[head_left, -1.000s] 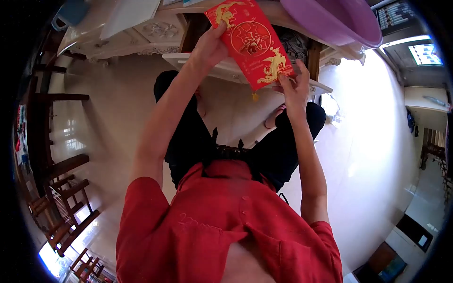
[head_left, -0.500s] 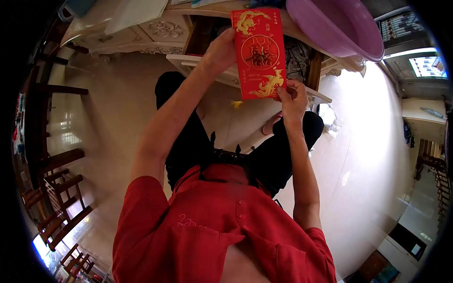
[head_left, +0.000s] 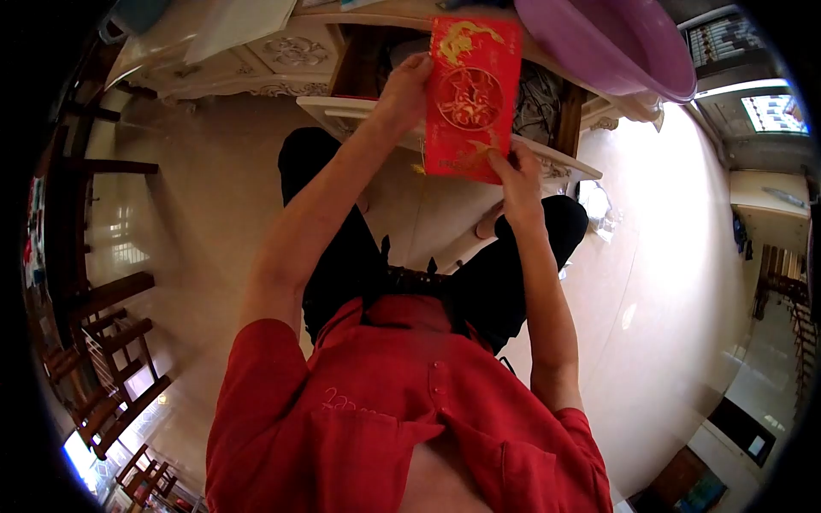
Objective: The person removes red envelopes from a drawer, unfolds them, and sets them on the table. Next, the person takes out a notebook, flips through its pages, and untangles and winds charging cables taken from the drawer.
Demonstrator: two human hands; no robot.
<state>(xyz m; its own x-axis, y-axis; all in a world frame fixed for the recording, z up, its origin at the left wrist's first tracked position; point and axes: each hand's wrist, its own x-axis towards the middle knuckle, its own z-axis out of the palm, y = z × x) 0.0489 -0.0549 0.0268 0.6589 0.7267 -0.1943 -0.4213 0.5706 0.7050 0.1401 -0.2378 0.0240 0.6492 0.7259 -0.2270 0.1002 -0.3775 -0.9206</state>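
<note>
Over the open drawer [head_left: 323,109], you hold the red envelope [head_left: 473,103] with its gold-patterned face showing; your left hand [head_left: 404,94], fingers curled, grips its left edge, while your right hand [head_left: 523,186], nearly closed, pinches its lower right corner between thumb and fingers.

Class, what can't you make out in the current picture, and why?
Head view: the back of the red envelope, turned away.
Head view: small lettering on its front, too small to read.
Head view: the middle of the open drawer, hidden behind the envelope.
Head view: some fingers of the left hand, behind it too.
Head view: part of the purple basin, cut off by the top edge.
</note>
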